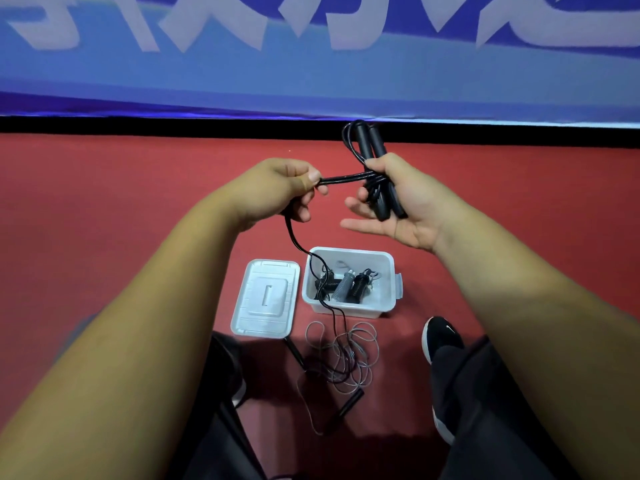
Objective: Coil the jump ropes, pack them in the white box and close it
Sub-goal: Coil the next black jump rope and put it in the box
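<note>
Jump rope (346,177) pinched between left fingers (312,176), right fingers (378,164)

Head-worn view — forward and down, close

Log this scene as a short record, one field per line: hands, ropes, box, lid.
left hand: pinches the cord of the black rope
right hand: thumb clamps the rope's two handles, fingers spread
black rope: partly wound round the handles, tail hanging down to the floor
grey rope: loose on the floor, between box and feet
white box: open, small items inside
lid: flat on the floor, left of the box
</note>
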`<state>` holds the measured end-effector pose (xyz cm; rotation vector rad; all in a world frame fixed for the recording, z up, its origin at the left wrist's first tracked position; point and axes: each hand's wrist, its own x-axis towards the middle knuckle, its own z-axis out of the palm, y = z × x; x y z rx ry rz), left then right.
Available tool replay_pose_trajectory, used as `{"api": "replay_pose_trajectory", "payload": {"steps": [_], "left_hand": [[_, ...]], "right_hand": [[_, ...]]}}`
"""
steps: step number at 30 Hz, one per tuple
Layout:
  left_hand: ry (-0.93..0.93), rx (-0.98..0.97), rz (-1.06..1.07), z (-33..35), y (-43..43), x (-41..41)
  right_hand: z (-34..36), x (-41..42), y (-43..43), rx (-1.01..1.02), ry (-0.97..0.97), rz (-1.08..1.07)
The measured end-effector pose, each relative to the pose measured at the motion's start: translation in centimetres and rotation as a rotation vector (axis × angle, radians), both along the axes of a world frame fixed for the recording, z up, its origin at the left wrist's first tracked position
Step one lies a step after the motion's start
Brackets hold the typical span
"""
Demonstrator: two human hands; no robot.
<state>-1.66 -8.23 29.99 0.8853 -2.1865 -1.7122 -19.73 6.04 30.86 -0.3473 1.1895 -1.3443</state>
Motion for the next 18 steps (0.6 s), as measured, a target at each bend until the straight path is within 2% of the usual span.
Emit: {"api": "replay_pose_trajectory", "payload": {"steps": [6,12,18], "left_hand": [[-0.018,-0.04,0.021,-0.2,0.1,0.2],[-0.029,-0.06,0.057,-0.6,-0.2,0.3],[-0.019,-0.02,0.138,-1.0,-0.5,0.2]], "right_hand": [[-1.0,0.4,-0.4,0.075,0.055,0.0],[-1.7,0.9,-0.6,0.023,0.025,-0.041],[-1.7,1.6,-0.4,-0.036,0.044,0.026]]}}
